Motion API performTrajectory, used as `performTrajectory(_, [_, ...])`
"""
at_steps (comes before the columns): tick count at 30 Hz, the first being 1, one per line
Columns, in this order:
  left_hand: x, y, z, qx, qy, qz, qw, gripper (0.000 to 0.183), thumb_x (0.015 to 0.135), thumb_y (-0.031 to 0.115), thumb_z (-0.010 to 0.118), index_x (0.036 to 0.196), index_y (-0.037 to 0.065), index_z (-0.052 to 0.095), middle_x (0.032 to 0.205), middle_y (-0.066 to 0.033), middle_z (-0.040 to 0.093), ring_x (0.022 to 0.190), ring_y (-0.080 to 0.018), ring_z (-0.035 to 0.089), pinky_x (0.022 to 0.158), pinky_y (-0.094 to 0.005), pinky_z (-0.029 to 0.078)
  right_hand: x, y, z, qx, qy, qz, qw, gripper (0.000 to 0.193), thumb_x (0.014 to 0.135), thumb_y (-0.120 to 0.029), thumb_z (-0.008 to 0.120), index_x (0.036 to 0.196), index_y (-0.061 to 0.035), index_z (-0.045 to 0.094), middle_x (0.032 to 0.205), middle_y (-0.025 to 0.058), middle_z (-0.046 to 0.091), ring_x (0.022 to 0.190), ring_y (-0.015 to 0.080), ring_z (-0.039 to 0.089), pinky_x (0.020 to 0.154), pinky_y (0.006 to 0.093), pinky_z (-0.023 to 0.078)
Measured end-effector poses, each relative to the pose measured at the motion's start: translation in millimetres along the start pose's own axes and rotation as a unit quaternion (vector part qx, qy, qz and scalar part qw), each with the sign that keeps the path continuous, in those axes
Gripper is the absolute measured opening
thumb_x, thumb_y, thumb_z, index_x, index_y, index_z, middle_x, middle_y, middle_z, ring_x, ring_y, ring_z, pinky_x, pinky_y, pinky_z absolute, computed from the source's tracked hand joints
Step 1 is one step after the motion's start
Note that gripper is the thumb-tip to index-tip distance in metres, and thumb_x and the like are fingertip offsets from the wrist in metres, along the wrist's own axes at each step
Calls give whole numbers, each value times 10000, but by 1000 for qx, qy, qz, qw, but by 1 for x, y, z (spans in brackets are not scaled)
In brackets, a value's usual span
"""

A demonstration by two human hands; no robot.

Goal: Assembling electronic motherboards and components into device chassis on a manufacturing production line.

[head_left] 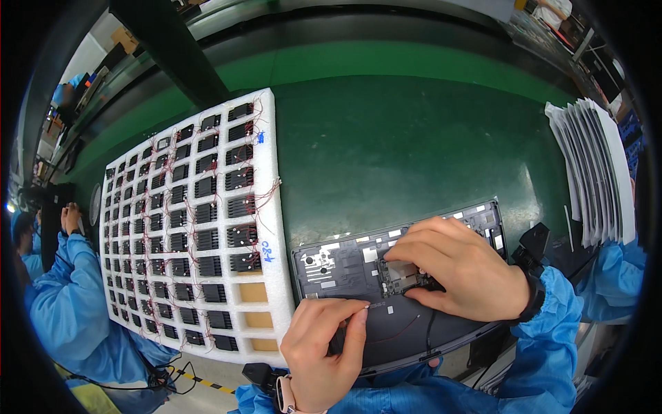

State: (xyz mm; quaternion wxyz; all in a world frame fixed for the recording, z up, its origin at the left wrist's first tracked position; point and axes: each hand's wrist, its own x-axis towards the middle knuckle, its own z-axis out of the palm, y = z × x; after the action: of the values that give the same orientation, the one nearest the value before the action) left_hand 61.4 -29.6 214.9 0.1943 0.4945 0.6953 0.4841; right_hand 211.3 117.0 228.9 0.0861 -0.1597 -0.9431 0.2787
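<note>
A dark, flat device housing [407, 345], like a laptop shell, lies in front of me, tilted on the green bench. My right hand [458, 265] reaches over it, thumb and fingers closed round the edges of a small circuit board [398, 277]. Near the housing's left part, my left hand [327, 341] pinches thumb and forefinger together. A tiny white piece shows at those fingertips, too small to name. To the right of that hand, a thin red wire [394, 339] crosses the housing. Silver and white patches dot the shell's far side.
At the left stands a white foam tray [276, 207] of black parts with red wires; several near-right pockets hold no black parts. White sheets [593, 172] stand stacked at the right. Behind the tray rises a dark post [169, 52]. A person in blue sleeves [76, 290] sits at far left.
</note>
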Motion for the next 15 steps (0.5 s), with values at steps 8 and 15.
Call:
performTrajectory(8, [4, 3, 5, 36, -20, 11, 999, 72, 825, -38, 642, 889, -9, 654, 812, -131, 611, 675, -227, 588, 612, -284, 461, -3, 14, 5, 88, 36, -50, 994, 560, 666, -74, 755, 1192, -22, 570, 1124, 132, 617, 1048, 326, 590, 915, 424, 458])
performTrajectory(15, [6, 9, 5, 31, -34, -21, 999, 53, 821, -30, 640, 866, -3, 641, 790, -123, 592, 683, -237, 582, 629, -299, 452, -5, 19, 5, 114, 80, -127, 982, 531, 661, -72, 735, 1169, -1, 597, 1115, 140, 633, 1000, 299, 620, 864, 392, 490])
